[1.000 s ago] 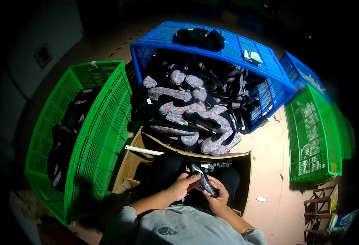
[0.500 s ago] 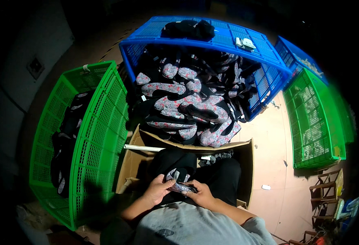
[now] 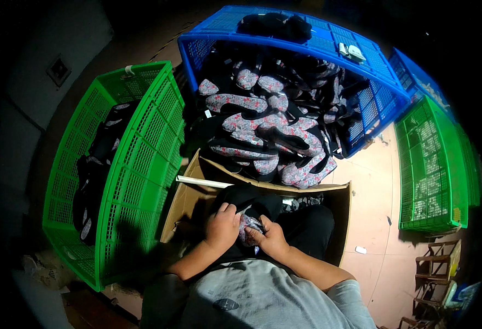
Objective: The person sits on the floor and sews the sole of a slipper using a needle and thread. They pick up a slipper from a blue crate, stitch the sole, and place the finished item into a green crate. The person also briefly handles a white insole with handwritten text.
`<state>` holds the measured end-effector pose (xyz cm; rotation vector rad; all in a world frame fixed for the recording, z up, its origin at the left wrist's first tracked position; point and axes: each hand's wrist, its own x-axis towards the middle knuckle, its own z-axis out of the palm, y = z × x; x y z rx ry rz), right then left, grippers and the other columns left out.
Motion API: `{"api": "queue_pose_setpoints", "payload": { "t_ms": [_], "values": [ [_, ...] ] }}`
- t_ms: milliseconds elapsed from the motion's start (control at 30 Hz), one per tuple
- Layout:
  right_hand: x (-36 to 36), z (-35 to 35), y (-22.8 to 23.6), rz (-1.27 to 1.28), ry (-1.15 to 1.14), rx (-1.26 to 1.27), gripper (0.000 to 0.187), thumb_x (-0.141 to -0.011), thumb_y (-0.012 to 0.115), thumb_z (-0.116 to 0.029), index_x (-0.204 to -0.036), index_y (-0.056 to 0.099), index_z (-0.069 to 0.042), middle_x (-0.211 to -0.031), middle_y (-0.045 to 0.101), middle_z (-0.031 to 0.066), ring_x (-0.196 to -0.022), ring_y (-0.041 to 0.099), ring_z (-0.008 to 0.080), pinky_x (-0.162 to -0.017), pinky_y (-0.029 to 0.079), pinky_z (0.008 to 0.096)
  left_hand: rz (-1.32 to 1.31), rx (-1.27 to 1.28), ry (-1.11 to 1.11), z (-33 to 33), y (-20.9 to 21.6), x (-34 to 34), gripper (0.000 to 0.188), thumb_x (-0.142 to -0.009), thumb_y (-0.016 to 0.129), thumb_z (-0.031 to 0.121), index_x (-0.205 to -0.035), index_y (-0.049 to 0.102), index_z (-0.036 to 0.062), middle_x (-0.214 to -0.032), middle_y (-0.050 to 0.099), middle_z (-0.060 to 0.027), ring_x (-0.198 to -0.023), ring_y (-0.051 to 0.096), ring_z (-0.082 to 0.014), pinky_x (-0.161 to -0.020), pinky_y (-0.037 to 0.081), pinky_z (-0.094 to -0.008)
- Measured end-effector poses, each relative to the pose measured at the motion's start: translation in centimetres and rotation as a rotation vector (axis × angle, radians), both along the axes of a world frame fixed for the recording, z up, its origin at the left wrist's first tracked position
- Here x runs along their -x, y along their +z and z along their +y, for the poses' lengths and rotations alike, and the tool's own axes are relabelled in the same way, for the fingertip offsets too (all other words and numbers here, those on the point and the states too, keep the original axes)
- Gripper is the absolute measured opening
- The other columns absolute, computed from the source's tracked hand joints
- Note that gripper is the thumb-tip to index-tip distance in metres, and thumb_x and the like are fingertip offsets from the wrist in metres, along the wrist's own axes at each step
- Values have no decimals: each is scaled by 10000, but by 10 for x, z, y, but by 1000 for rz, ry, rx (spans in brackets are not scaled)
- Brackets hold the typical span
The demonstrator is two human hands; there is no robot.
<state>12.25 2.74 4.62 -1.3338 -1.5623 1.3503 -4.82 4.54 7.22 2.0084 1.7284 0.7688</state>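
Head view: floral fabric shoe [image 3: 249, 226] held low over the black-trousered lap, near the body, presumably for close two-handed control. Left hand [image 3: 223, 226] curled closed against its left side, fingertips partly hidden; right hand [image 3: 272, 239] closed on its right side, thumb pressing the print. Neither hand spread; exact finger gaps cannot be told. Cardboard box [image 3: 182, 210] walls stand around the lap, a white tube [image 3: 202, 181] across the far left corner. Beyond, the large blue crate [image 3: 383, 90] appears to lie on its side, mouth toward the person, probably so the pile of floral shoes [image 3: 309, 171] stays reachable. Left: green crate [image 3: 142, 159] containing dark shoes [image 3: 94, 159].
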Motion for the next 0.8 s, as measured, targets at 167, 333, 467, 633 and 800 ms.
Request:
{"api": "queue_pose_setpoints", "payload": {
  "t_ms": [167, 333, 467, 633, 800],
  "values": [
    [14, 15, -15, 239, -91, 79, 174, -886, 693, -113, -937, 560, -15, -735, 575, -3, -631, 513, 66, -567, 442, 233, 133, 8, 8, 11, -8, 2, 100, -852, 588, 120, -859, 526, 42, -888, 541, -165, -717, 593, -398, -634, 484, -489],
    [19, 29, -23, 526, -167, 340, 191, -869, 688, -53, -1037, 599, -43, -827, 618, -5, -663, 541, 75, -586, 438, 220, -101, -127, 85, 4, -12, 10, 193, -856, 633, 93, -1011, 569, -2, -891, 583, -140, -755, 599, -322, -706, 498, -367],
    [13, 29, -15, 519, -145, 436, 136, -888, 665, -69, -1008, 620, -23, -883, 649, 16, -755, 581, 93, -693, 485, 253, -774, 341, 192, -33, -50, 19, 280, -865, 683, 75, -1077, 510, 13, -945, 584, -29, -869, 554, -82, -750, 473, -250],
    [18, 35, -8, 593, -179, 487, 174, -899, 648, -76, -1054, 599, -12, -894, 654, 47, -770, 610, 123, -688, 504, 272, -974, 395, 57, -53, -59, 17, 553, -798, 726, -28, -1225, 379, 35, -1075, 549, -88, -1002, 572, -159, -920, 472, -320],
    [18, 52, 12, 493, -226, 660, 214, -894, 659, -124, -1079, 582, -49, -899, 654, 56, -728, 629, 151, -588, 513, 303, -1018, 362, 2, -45, -63, 17, 554, -785, 737, -28, -1207, 384, 39, -1075, 552, -76, -1025, 566, -161, -933, 465, -333]
  ]
}}
